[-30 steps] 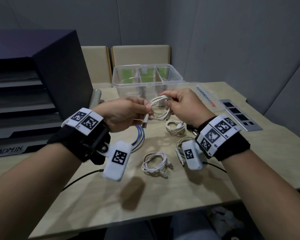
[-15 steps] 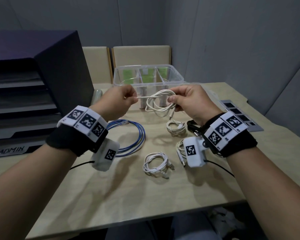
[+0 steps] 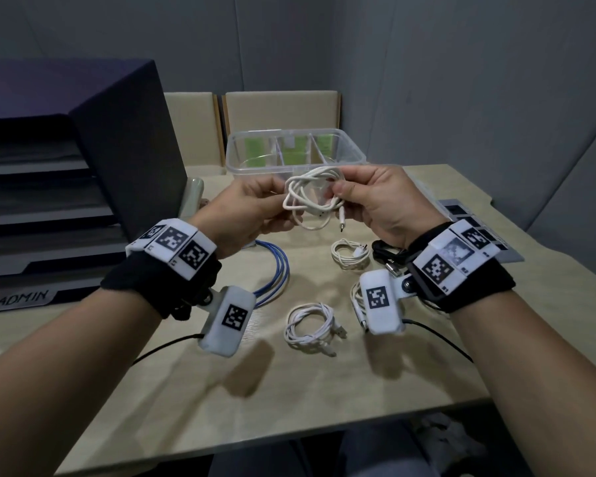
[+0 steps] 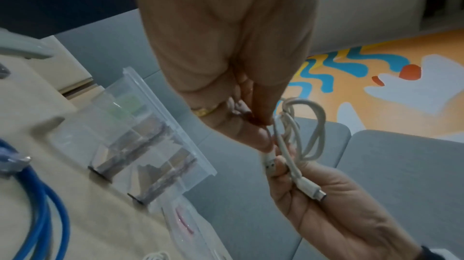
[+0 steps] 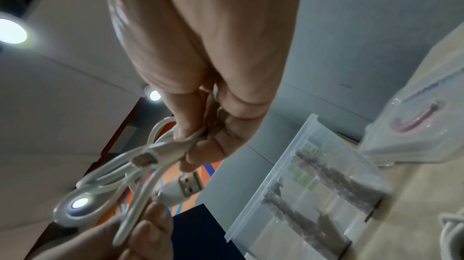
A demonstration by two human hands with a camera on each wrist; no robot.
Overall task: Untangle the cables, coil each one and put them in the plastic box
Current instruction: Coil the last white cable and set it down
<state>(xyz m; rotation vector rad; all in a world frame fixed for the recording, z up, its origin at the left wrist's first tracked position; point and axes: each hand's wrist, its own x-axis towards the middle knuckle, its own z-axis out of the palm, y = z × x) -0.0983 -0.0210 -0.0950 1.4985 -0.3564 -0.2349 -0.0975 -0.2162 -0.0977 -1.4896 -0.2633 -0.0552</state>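
White cable (image 3: 310,197): was thin and glossy, gathered in a few loose, uneven loops, held in the air between both hands, in front of the plastic box (image 3: 295,153).
Left hand (image 3: 252,208): pinched the loops' left side between thumb and fingertips.
Right hand (image 3: 382,201): pinched the right side, fingers curled round the strands.
Small plug (image 3: 342,223): hung just below the right-hand pinch.
USB plug (image 5: 187,186): white-bodied with a metal tip, stuck out beside the left fingers.

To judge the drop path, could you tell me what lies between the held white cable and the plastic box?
Nothing: in the head view the white cable hangs in open air just before the plastic box.
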